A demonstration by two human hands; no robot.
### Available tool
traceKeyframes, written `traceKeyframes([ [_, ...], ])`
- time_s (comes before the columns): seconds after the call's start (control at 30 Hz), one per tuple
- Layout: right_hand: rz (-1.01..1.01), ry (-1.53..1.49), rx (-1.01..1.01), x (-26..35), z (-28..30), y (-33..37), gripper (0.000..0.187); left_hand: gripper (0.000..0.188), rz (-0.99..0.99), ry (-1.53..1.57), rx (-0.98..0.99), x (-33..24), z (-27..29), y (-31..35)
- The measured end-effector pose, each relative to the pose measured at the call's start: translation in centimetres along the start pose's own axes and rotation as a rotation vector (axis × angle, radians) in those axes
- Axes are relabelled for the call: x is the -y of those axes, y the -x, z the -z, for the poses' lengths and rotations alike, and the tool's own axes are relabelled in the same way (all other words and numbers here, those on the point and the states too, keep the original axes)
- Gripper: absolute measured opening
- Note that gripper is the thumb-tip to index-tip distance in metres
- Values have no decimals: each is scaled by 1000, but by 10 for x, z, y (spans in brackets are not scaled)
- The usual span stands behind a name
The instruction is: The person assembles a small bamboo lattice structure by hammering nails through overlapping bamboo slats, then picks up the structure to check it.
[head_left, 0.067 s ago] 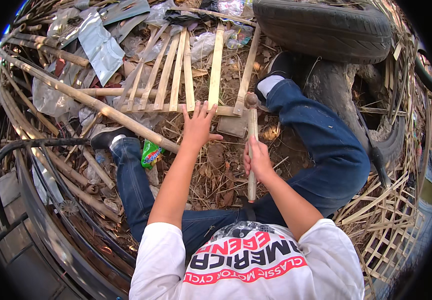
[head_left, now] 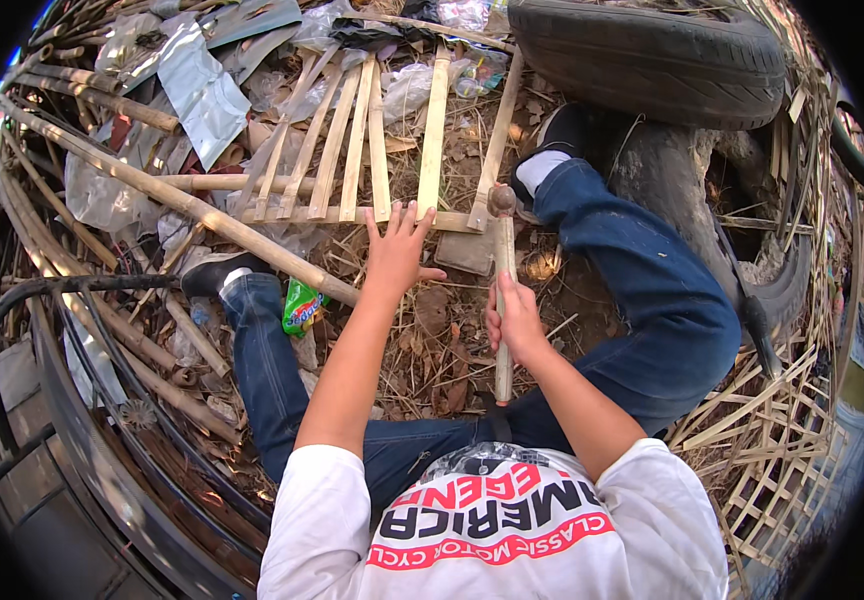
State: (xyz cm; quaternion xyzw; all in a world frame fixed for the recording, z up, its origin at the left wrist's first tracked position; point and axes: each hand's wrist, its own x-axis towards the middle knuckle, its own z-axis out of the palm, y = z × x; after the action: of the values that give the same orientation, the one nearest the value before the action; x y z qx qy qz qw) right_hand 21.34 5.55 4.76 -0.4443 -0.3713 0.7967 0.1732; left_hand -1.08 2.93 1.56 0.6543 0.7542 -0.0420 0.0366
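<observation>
My right hand (head_left: 519,322) is wrapped round the pale wooden handle of a hammer (head_left: 504,235), its rounded brownish head pointing away from me. The fingers of my left hand (head_left: 395,250) are spread, their tips at the near crosspiece (head_left: 302,215) of a bamboo frame. Several flat bamboo slats (head_left: 356,140) run from that crosspiece toward the far strip (head_left: 432,30). One wider slat (head_left: 434,140) stands just beyond my left fingertips. At the frame's right end, an outer slat (head_left: 497,145) meets the crosspiece close to the hammer head.
A black tyre (head_left: 652,65) lies at the far right beside a grey trunk-like piece (head_left: 667,180). A long bamboo pole (head_left: 192,208) slants across the left. A green packet (head_left: 302,306) is by my left leg. Woven bamboo (head_left: 787,480) lies at right, a black metal frame (head_left: 12,350) at left.
</observation>
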Motion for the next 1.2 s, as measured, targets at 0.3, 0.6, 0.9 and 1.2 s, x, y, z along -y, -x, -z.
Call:
traceKeyframes([
  [0.3,-160,42,27,-12,7,-19,52,115,23,-23,29,-2,-3,0],
  [0.6,-64,10,71,-2,13,-24,54,116,12,-20,23,0,-5,-3],
  [0.9,89,-92,164,24,4,-14,54,118,29,32,50,3,-6,0],
  [1.2,144,-70,127,44,-5,-10,54,119,57,28,82,3,3,-2],
])
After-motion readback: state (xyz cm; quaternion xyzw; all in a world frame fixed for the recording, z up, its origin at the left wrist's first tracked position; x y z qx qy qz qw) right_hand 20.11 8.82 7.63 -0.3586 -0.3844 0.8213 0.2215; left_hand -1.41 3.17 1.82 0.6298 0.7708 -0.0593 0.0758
